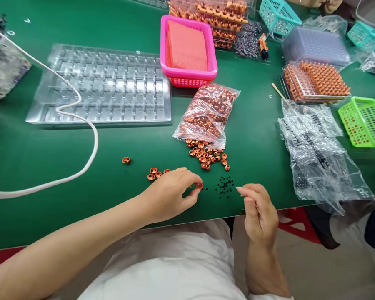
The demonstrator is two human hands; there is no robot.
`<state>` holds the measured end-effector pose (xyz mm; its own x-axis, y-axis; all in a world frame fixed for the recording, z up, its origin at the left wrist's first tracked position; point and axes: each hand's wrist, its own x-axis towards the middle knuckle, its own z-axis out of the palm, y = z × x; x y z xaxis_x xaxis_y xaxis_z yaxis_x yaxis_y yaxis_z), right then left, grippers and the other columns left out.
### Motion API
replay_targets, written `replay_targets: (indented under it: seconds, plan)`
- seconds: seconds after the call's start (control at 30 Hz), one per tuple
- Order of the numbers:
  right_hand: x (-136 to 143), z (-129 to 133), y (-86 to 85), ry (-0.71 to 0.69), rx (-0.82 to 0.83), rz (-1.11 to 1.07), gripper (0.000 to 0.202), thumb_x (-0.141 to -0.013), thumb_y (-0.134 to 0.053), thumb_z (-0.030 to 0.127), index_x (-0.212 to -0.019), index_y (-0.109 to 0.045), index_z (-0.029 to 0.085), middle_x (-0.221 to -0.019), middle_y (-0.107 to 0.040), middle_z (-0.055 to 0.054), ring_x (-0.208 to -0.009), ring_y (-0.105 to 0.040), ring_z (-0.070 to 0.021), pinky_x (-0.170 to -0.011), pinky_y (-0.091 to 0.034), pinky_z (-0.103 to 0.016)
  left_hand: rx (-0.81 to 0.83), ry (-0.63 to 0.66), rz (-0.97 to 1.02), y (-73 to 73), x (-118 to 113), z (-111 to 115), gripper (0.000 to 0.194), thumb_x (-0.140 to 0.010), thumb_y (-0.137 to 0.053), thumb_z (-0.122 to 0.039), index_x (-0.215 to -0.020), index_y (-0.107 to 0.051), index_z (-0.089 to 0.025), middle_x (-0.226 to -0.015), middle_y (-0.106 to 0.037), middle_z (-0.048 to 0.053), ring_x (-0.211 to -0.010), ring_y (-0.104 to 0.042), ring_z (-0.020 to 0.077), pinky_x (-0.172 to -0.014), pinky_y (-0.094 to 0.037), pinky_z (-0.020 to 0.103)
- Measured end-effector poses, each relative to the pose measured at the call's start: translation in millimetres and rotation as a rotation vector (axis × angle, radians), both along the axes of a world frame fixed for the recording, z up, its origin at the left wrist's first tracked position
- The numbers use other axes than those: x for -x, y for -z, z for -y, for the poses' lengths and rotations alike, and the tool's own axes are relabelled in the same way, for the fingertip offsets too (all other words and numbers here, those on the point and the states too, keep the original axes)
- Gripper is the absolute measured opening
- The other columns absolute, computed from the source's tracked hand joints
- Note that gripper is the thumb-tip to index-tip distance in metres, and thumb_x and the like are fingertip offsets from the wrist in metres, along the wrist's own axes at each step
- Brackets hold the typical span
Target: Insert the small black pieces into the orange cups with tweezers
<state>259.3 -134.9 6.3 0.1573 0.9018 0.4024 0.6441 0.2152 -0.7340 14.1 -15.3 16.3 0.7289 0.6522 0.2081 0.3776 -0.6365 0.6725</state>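
Left hand (pixel 170 193) curled on the green table (pixel 34 150), fingertips pinched on one small orange ring (pixel 199 185) at the near edge; right hand (pixel 259 212) half-closed just off the table edge, whether holding anything impossible to tell. Heap of loose orange rings (pixel 208 156) spilled beside the open bag (pixel 208 110), black beads (pixel 225 185) between the hands; only three finished-looking rings (pixel 156 173) set aside by the left hand, one stray ring (pixel 126 160) apart. Judged early on; clear tray (pixel 103 85) unfilled.

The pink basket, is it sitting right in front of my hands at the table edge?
No, the pink basket sits far back on the green table, beyond the bag of copper rings.
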Motion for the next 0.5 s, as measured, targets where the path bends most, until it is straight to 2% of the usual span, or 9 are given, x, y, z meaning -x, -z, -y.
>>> replay_targets:
  seconds: [0.1, 0.2, 0.27, 0.33, 0.5]
  plan:
    - [-4.0, 1.0, -0.1, 0.115, 0.009, 0.01, 0.035, -0.109, -0.043, 0.036, -0.116, -0.074, 0.025, -0.116, -0.066, -0.012, -0.109, -0.066, -0.0263, -0.085, -0.059, -0.044, 0.028, 0.003, 0.041, 8.0, -3.8, 3.0, 0.013, -0.095, -0.053, -0.012, -0.096, -0.065, -0.017, -0.082, -0.071, 0.003, -0.076, -0.065, 0.0171, -0.068, -0.052, 0.028]
    - [-11.5, 5.5, 1.0, 0.152, -0.001, -0.039, 0.043, -0.109, -0.039, 0.049, -0.113, -0.074, 0.025, -0.102, -0.067, -0.011, -0.101, -0.067, -0.0257, -0.075, -0.061, -0.041, 0.043, 0.02, 0.062, 14.1, -5.2, 1.6, 0.014, -0.094, -0.052, -0.01, -0.095, -0.063, -0.018, -0.081, -0.07, 0.002, -0.075, -0.063, 0.0168, -0.067, -0.05, 0.027]
    - [-15.9, 10.1, 1.7, 0.135, 0.034, -0.065, 0.037, -0.109, -0.041, 0.043, -0.113, -0.073, 0.025, -0.088, -0.068, -0.007, -0.093, -0.069, -0.0238, -0.071, -0.061, -0.038, 0.049, 0.033, 0.072, 16.5, -5.7, 1.1, 0.014, -0.094, -0.05, -0.009, -0.095, -0.062, -0.018, -0.081, -0.069, 0.002, -0.074, -0.063, 0.0167, -0.066, -0.05, 0.027]
    - [-18.7, 14.3, 1.1, 0.143, 0.091, -0.036, 0.028, -0.109, -0.045, 0.033, -0.109, -0.072, 0.024, -0.082, -0.069, -0.005, -0.092, -0.07, -0.0229, -0.075, -0.062, -0.038, 0.052, 0.04, 0.081, 17.7, -6.1, 1.0, 0.015, -0.094, -0.05, -0.009, -0.095, -0.062, -0.018, -0.08, -0.068, 0.002, -0.074, -0.062, 0.0168, -0.066, -0.049, 0.027]
    - [-20.1, 16.6, -5.4, 0.159, 0.2, 0.056, 0.008, -0.1, -0.064, 0.025, -0.105, -0.071, 0.023, -0.1, -0.072, -0.007, -0.091, -0.073, -0.0203, -0.075, -0.066, -0.034, 0.086, 0.047, 0.067, 17.8, -5.4, -0.2, 0.014, -0.095, -0.049, -0.01, -0.097, -0.062, -0.018, -0.083, -0.068, 0.003, -0.076, -0.063, 0.0174, -0.068, -0.05, 0.028]
